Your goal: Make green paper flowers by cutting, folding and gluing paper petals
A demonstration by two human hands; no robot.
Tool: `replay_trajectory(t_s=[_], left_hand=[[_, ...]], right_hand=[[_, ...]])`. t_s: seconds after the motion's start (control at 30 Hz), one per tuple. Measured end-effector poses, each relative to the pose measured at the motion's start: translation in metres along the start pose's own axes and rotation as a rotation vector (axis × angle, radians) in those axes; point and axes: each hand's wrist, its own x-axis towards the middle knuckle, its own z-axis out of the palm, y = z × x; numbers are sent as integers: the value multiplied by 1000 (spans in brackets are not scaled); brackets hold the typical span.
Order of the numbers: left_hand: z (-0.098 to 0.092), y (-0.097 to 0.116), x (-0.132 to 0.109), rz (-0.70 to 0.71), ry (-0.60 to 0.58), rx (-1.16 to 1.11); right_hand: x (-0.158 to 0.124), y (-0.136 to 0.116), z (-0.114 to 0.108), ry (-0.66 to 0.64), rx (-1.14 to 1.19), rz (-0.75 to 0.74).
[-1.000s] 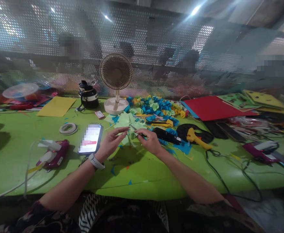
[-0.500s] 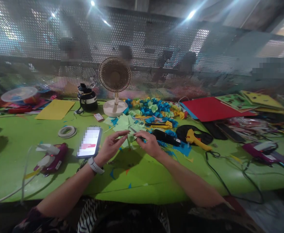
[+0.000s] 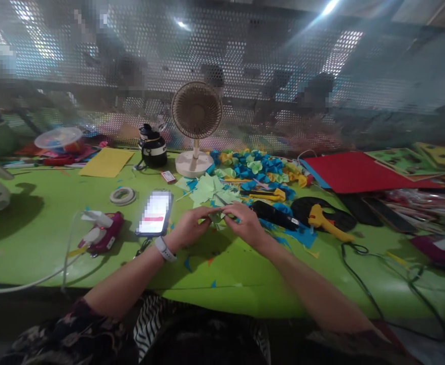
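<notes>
My left hand [image 3: 192, 226] and my right hand [image 3: 245, 223] meet over the green table [image 3: 35, 238], fingers pinched together on a small light-green folded paper piece [image 3: 217, 217]. A white watch sits on my left wrist. Just behind the hands lie loose light-green paper shapes [image 3: 207, 188]. A lit phone [image 3: 155, 213] lies flat to the left of my left hand. A black tool [image 3: 273, 214] lies to the right of my right hand.
A small fan [image 3: 196, 126] stands at the back, with a pile of blue, green and yellow paper flowers [image 3: 256, 170] beside it. A yellow glue gun [image 3: 324, 223], red sheets [image 3: 355, 170], tape roll [image 3: 123, 195], a magenta device [image 3: 104, 233] and cables [image 3: 382, 284] lie around. People sit behind a perforated screen.
My left fingers, spread open before, have closed onto the paper piece beside my right hand. Both hands dropped lower toward the table, and the view shifted to the left.
</notes>
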Motion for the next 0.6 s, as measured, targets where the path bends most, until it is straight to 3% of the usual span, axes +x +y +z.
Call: replay_trajectory(t_s=[0.27,0.4,0.6], left_hand=[[-1,-3,-2,46,-93,352],[-2,-5,-2,72,-101,376],[0,-3,-2,-79,-108,292]], right_hand=[[2,-4,-2,-37,-6,-9],[3,-6,-5,-58,24,46],[3,-10,-7,-100,10,11]])
